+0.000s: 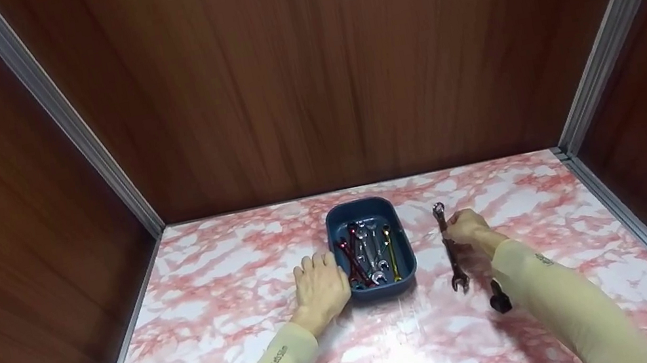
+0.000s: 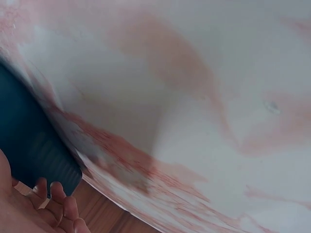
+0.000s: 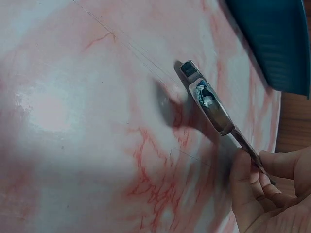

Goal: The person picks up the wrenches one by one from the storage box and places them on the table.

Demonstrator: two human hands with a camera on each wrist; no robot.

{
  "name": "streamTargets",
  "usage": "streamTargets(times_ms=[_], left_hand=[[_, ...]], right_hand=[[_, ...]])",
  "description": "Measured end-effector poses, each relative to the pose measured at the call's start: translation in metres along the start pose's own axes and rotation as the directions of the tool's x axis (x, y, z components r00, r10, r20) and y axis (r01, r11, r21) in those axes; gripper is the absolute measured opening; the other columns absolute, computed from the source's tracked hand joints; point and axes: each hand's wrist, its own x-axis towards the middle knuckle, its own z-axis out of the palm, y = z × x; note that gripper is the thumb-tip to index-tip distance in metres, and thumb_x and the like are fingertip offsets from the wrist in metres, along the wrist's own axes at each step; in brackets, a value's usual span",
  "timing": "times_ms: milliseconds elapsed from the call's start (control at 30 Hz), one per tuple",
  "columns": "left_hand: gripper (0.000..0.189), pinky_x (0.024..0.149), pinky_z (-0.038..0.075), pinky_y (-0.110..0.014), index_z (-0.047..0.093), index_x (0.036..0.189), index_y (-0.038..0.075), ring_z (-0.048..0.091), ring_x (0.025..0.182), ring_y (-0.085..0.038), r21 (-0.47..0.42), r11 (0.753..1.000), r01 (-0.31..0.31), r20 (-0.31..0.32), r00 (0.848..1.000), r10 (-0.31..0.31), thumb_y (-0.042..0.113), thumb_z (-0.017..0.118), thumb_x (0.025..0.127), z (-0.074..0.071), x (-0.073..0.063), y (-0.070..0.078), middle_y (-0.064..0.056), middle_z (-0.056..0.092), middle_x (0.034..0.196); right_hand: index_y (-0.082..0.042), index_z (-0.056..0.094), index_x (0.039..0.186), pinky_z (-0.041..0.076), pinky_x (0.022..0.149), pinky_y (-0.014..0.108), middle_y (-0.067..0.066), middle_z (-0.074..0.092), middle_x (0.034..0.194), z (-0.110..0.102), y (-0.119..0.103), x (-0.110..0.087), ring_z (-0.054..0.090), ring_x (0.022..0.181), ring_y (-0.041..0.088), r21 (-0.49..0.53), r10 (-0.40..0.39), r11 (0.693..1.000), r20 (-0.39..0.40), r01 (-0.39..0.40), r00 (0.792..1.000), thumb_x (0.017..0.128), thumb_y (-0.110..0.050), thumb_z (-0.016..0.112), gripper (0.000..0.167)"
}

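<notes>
My right hand (image 1: pixel 468 226) pinches a long chrome combination wrench (image 1: pixel 453 262) between thumb and fingers near its middle. In the right wrist view its open end (image 3: pixel 209 104) points away from the fingers, over the tabletop. To the left of that wrench stands a blue rectangular bin (image 1: pixel 383 292) holding several wrenches: red ones (image 1: pixel 353 261), silver ones (image 1: pixel 369 253) and a yellow-green one (image 1: pixel 391 252). My left hand (image 1: pixel 322 289) lies against the bin's left side, its fingers loosely bent, the thumb hidden in the head view. In the left wrist view its fingertips (image 2: pixel 57 189) overlap the bin's wall (image 2: pixel 29 131).
The table (image 1: pixel 234 357) has a red-and-white marbled top with a bright glare near the front. Brown wood-grain panels (image 1: pixel 344 71) with metal edge strips (image 1: pixel 66 120) enclose it at the back and both sides. A small black object (image 1: pixel 499 298) shows beneath the right forearm.
</notes>
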Motion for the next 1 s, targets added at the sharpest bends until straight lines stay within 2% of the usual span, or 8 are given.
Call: streamTargets(times_ms=[167, 300, 367, 467, 600, 667, 833, 1000], left_hand=[[0.029, 0.091, 0.049, -0.053, 0.063, 0.118, 0.006, 0.062, 0.108, -0.039, -0.005, 1.000, -0.007, -0.005, 1.000, 0.007, 0.032, 0.055, 0.110, 0.002, -0.001, 0.001, -0.016, 0.069, 0.114], [0.028, 0.089, 0.050, -0.053, 0.063, 0.115, 0.006, 0.063, 0.107, -0.040, 0.006, 1.000, -0.010, -0.024, 1.000, 0.010, 0.033, 0.056, 0.110, 0.000, -0.001, 0.001, -0.017, 0.070, 0.111], [0.028, 0.089, 0.051, -0.053, 0.063, 0.115, 0.006, 0.063, 0.106, -0.040, 0.013, 1.000, -0.010, -0.029, 1.000, 0.011, 0.033, 0.056, 0.110, 0.000, 0.000, 0.001, -0.017, 0.070, 0.111], [0.028, 0.088, 0.051, -0.053, 0.063, 0.115, 0.006, 0.063, 0.105, -0.039, 0.022, 1.000, -0.013, -0.037, 0.999, 0.013, 0.032, 0.056, 0.110, 0.001, 0.000, 0.001, -0.017, 0.070, 0.110], [0.028, 0.088, 0.050, -0.052, 0.063, 0.115, 0.006, 0.063, 0.104, -0.038, 0.021, 1.000, -0.012, -0.029, 0.999, 0.013, 0.032, 0.056, 0.110, 0.002, 0.000, 0.000, -0.016, 0.070, 0.110], [0.028, 0.089, 0.050, -0.052, 0.063, 0.115, 0.006, 0.063, 0.104, -0.038, 0.015, 1.000, -0.010, -0.025, 1.000, 0.010, 0.032, 0.055, 0.110, 0.002, 0.000, 0.000, -0.016, 0.070, 0.109], [0.027, 0.089, 0.050, -0.052, 0.063, 0.114, 0.006, 0.063, 0.104, -0.038, 0.006, 1.000, -0.004, -0.024, 1.000, 0.004, 0.032, 0.056, 0.109, 0.003, 0.000, 0.000, -0.016, 0.070, 0.108], [0.028, 0.090, 0.051, -0.052, 0.063, 0.116, 0.006, 0.063, 0.104, -0.039, 0.008, 1.000, 0.001, -0.018, 1.000, 0.000, 0.032, 0.056, 0.110, 0.001, 0.000, 0.001, -0.017, 0.071, 0.110]], right_hand=[[-0.011, 0.080, 0.108, 0.058, 0.090, 0.037, 0.008, 0.080, 0.105, 0.001, 0.007, 0.005, 0.075, 0.094, 0.024, 0.003, 0.019, 1.000, 0.014, -0.019, 1.000, 0.086, -0.024, 0.088, 0.027], [-0.011, 0.080, 0.103, 0.056, 0.085, 0.035, 0.005, 0.081, 0.097, -0.004, 0.001, -0.007, 0.076, 0.089, 0.022, 0.006, 0.014, 1.000, -0.001, -0.014, 1.000, 0.083, -0.028, 0.093, 0.029], [-0.011, 0.080, 0.098, 0.056, 0.080, 0.034, 0.004, 0.080, 0.090, -0.007, -0.006, -0.017, 0.075, 0.085, 0.022, -0.001, 0.008, 1.000, -0.020, -0.008, 1.000, 0.082, -0.028, 0.093, 0.027], [-0.006, 0.079, 0.099, 0.054, 0.078, 0.035, 0.007, 0.079, 0.089, -0.015, -0.030, -0.050, 0.073, 0.084, 0.025, -0.020, 0.015, 1.000, -0.038, -0.016, 0.999, 0.082, -0.023, 0.091, 0.027], [0.000, 0.080, 0.105, 0.052, 0.079, 0.033, 0.014, 0.081, 0.098, -0.024, -0.061, -0.095, 0.073, 0.091, 0.028, -0.062, 0.024, 0.998, -0.063, -0.028, 0.998, 0.083, -0.019, 0.086, 0.030], [0.000, 0.080, 0.106, 0.051, 0.078, 0.032, 0.015, 0.082, 0.102, -0.025, -0.067, -0.104, 0.074, 0.092, 0.029, -0.083, 0.026, 0.996, -0.075, -0.033, 0.997, 0.084, -0.018, 0.084, 0.029], [-0.003, 0.082, 0.100, 0.052, 0.076, 0.033, 0.016, 0.084, 0.104, -0.025, -0.071, -0.110, 0.073, 0.091, 0.028, -0.131, 0.022, 0.991, -0.085, -0.033, 0.996, 0.084, -0.020, 0.084, 0.024], [-0.004, 0.082, 0.099, 0.057, 0.085, 0.039, 0.018, 0.084, 0.108, -0.024, -0.071, -0.110, 0.073, 0.094, 0.030, -0.139, 0.023, 0.990, -0.101, -0.037, 0.995, 0.083, -0.021, 0.086, 0.023]])
